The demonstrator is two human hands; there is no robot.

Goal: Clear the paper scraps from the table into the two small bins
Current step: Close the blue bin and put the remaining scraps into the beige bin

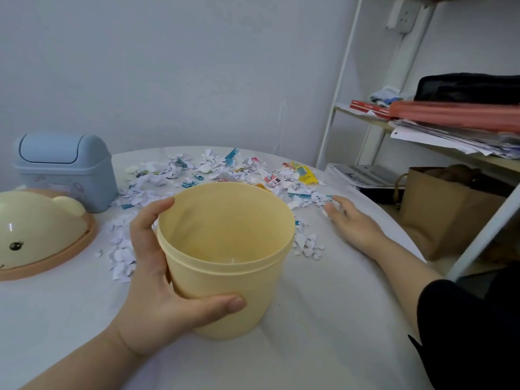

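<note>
Nearest, the yellow bin is held by the left grip, thumb and fingers curled round its wall; almost nothing is seen inside. Beyond, the right grip is laid flat and empty at the edge of the paper scraps, which are spread across the table. The blue bin is closed, far left. Nearly all the clearing is judged undone.

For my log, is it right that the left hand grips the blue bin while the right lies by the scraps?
No: the head view shows the left hand gripping the yellow bin, not the blue bin; the right hand does lie by the paper scraps.
</note>
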